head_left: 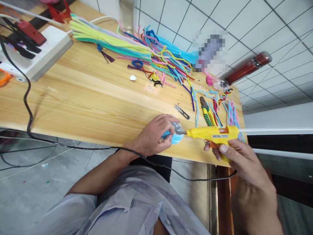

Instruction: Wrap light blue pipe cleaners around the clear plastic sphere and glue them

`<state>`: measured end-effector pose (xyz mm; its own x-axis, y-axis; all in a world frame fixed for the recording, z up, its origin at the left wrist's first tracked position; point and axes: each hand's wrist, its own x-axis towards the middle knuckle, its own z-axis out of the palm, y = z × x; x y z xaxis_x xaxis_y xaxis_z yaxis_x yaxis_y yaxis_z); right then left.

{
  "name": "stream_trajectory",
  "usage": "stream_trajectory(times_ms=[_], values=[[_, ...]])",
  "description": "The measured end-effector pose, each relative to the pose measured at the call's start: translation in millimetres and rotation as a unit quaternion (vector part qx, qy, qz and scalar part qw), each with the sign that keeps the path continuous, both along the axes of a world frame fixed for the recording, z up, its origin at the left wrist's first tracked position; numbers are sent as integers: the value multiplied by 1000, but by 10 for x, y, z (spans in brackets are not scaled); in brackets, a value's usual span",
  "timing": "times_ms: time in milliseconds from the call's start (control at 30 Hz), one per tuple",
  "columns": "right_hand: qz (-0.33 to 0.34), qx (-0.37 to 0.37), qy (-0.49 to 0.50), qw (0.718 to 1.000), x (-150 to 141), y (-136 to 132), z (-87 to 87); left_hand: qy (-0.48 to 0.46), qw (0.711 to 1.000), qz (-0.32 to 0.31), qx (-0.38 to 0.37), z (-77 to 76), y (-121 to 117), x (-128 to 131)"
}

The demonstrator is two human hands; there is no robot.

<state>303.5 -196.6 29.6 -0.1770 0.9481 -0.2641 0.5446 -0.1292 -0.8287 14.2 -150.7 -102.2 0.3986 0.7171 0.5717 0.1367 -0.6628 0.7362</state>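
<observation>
My right hand (244, 156) is wrapped round the handle of a yellow glue gun (210, 132) with an orange trigger. A white glue stick (274, 131) sticks out of its back end. The nozzle points left and meets a small round light-blue piece (177, 139) with a grey top, close to the table's front edge. My left hand (156, 135) is closed on that piece, thumb and forefinger curled together over its left side. Its fingers hide part of the piece, and whether glue is coming out cannot be made out.
Thread snips (182, 112) and green-yellow pliers (206, 111) lie beyond the hands. Bundles of coloured pipe cleaners (117, 42) spread along the tiled wall. The gun's black cord (97, 149) runs across my front to a white power strip (53, 49). A dark red flask (249, 68) stands far right.
</observation>
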Motion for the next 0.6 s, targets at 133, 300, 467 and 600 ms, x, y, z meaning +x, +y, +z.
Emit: stream_trajectory(times_ms=[133, 300, 467, 600], values=[[13, 3, -5, 1000, -56, 3, -23, 1, 1000, 2, -6, -11, 0, 2], [26, -2, 1, 1000, -43, 8, -56, 1, 1000, -2, -2, -5, -3, -6], [32, 1, -10, 999, -1, -17, -44, 1, 1000, -4, -8, -2, -6, -8], [13, 12, 0, 1000, -6, -43, -6, -3, 1000, 1, 9, -15, -4, -5]])
